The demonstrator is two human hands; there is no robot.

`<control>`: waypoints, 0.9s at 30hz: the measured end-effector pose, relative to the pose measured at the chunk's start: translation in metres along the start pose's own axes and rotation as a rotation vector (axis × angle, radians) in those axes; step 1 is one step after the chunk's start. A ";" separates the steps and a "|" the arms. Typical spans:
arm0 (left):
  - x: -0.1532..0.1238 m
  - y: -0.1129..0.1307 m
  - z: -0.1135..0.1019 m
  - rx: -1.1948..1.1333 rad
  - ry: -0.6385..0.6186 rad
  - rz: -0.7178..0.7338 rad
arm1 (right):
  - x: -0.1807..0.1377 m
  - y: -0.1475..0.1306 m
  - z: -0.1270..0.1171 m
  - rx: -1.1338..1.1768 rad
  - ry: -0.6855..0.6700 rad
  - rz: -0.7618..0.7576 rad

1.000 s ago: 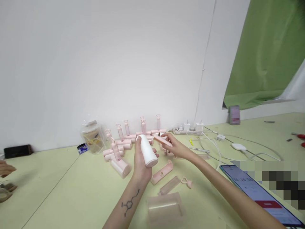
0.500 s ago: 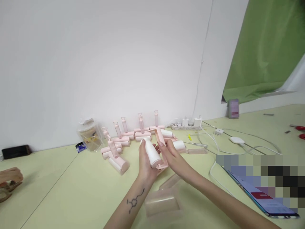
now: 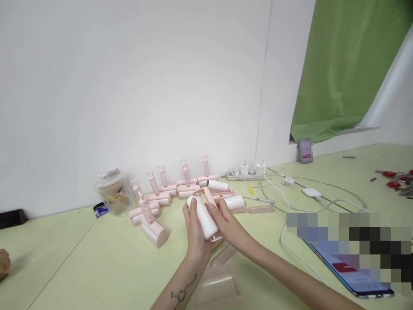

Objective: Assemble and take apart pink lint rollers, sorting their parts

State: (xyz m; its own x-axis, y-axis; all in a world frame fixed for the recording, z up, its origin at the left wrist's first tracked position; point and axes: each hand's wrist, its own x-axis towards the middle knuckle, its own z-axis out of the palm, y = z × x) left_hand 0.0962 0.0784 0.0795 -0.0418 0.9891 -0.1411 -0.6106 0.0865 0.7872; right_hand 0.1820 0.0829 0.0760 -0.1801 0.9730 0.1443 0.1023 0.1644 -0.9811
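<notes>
My left hand (image 3: 195, 228) is closed around the white roll of a lint roller (image 3: 205, 220), its thumb lying along the top. My right hand (image 3: 227, 219) grips the lint roller's pink frame (image 3: 208, 196), which runs alongside the roll. The roll's pink end faces me, tilted down. Under my wrists lie a clear plastic cover (image 3: 216, 289) and a clear pinkish handle piece (image 3: 223, 255). Behind my right hand rests another white roll (image 3: 235, 203).
Several pink lint rollers (image 3: 155, 232) with upright handles stand at the left. A plastic bag (image 3: 114, 193) stands by the wall. A power strip (image 3: 245, 176), cables, a screwdriver (image 3: 260, 199) and a phone (image 3: 351, 273) lie to the right. Another person's hand (image 3: 4, 262) shows at the left edge.
The pink frame has come down against the white roll, and my right hand has closed in nearer to my left. The view has shifted slightly to the right.
</notes>
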 end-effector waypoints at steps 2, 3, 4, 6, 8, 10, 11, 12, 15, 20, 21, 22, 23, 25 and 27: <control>-0.002 0.001 0.002 0.025 -0.016 0.044 | 0.000 0.001 0.001 -0.025 0.005 -0.018; -0.003 0.001 0.003 0.039 -0.028 0.071 | 0.000 0.001 0.001 -0.046 0.015 -0.032; -0.004 0.002 0.004 0.056 -0.039 0.101 | -0.001 0.001 0.002 -0.081 0.034 -0.054; -0.004 0.004 0.006 0.090 -0.046 0.157 | -0.001 0.000 0.002 -0.225 0.099 -0.134; -0.003 0.006 0.007 0.120 -0.035 0.200 | -0.001 -0.003 -0.003 -0.448 0.151 -0.245; -0.003 0.010 0.007 0.148 -0.025 0.190 | 0.000 -0.011 -0.013 -0.663 0.104 -0.333; -0.003 0.012 0.006 0.162 -0.034 0.153 | 0.000 -0.016 -0.020 -0.745 0.046 -0.349; -0.004 0.015 0.004 0.177 -0.054 0.098 | 0.000 -0.021 -0.027 -0.804 -0.022 -0.342; -0.016 0.021 -0.006 0.234 -0.166 -0.104 | -0.002 -0.036 -0.047 -0.863 -0.181 -0.236; -0.052 0.026 -0.027 0.498 -0.241 -0.145 | -0.019 -0.044 -0.051 -0.824 -0.409 -0.137; -0.059 0.028 -0.031 0.549 -0.256 -0.119 | -0.024 -0.043 -0.048 -0.828 -0.449 -0.134; -0.065 0.029 -0.034 0.593 -0.282 -0.104 | -0.029 -0.043 -0.045 -0.840 -0.477 -0.138; -0.071 0.031 -0.037 0.634 -0.317 -0.108 | -0.034 -0.043 -0.042 -0.864 -0.495 -0.157; -0.079 0.034 -0.044 0.724 -0.395 -0.149 | -0.045 -0.044 -0.035 -0.946 -0.523 -0.239; -0.083 0.035 -0.051 0.824 -0.450 -0.208 | -0.055 -0.046 -0.029 -1.037 -0.540 -0.340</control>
State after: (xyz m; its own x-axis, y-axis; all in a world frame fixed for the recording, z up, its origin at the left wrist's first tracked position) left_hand 0.0384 -0.0071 0.0882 0.4170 0.8827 -0.2169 0.1831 0.1521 0.9712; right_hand 0.2153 0.0262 0.1172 -0.7085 0.7032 0.0596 0.6592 0.6896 -0.2997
